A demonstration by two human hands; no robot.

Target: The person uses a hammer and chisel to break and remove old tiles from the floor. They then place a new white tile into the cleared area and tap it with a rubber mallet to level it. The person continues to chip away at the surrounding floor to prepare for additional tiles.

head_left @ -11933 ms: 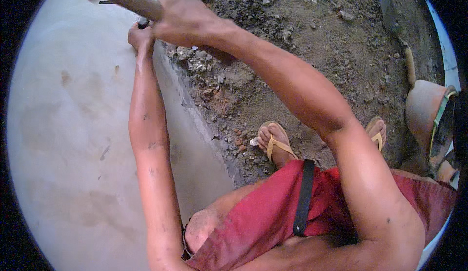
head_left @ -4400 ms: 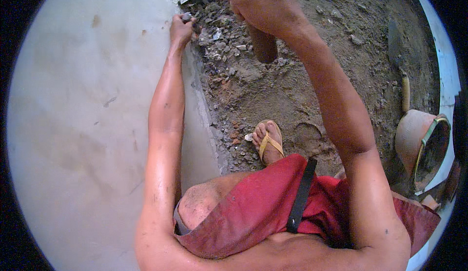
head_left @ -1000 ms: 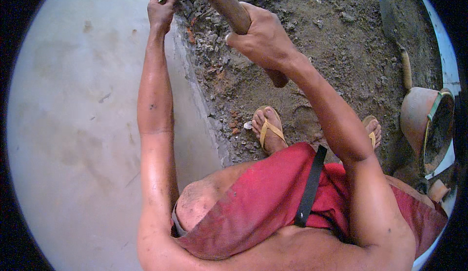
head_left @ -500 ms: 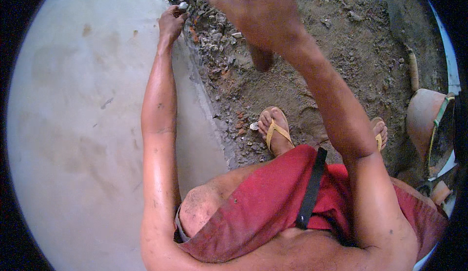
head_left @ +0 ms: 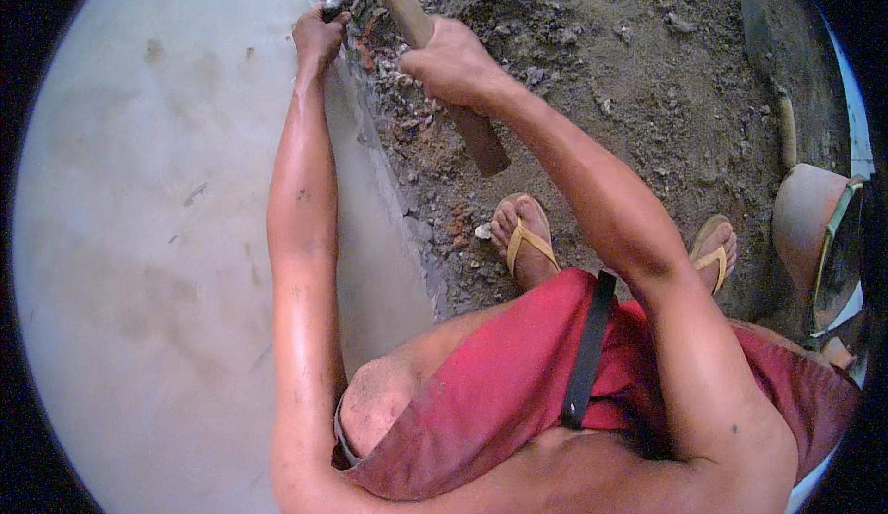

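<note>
At the top of the slab, my left hand (head_left: 318,38) is closed around what appears to be a chisel (head_left: 332,2). Only its pale, rounded metal end shows above the fingers; the rest is hidden. My right hand (head_left: 455,65) grips the thick wooden handle of a hammer (head_left: 400,0), whose lower end sticks out below the fist. The handle slants up and left toward the left hand, and the hammer's head is mostly cut off at the top edge. The left hand is over the rough edge of a smooth grey concrete slab (head_left: 185,264).
Broken stones and brick bits (head_left: 407,116) lie along the slab's edge, with brown dirt (head_left: 629,135) beyond. My sandalled feet (head_left: 527,236) stand on the dirt. At the right lies a tipped bucket-like container (head_left: 807,222) with a green rim, beneath a pale pipe (head_left: 786,130).
My right hand has swung down from its raised position, and the hammer's handle now points up toward the left hand. The left hand has shifted only slightly.
</note>
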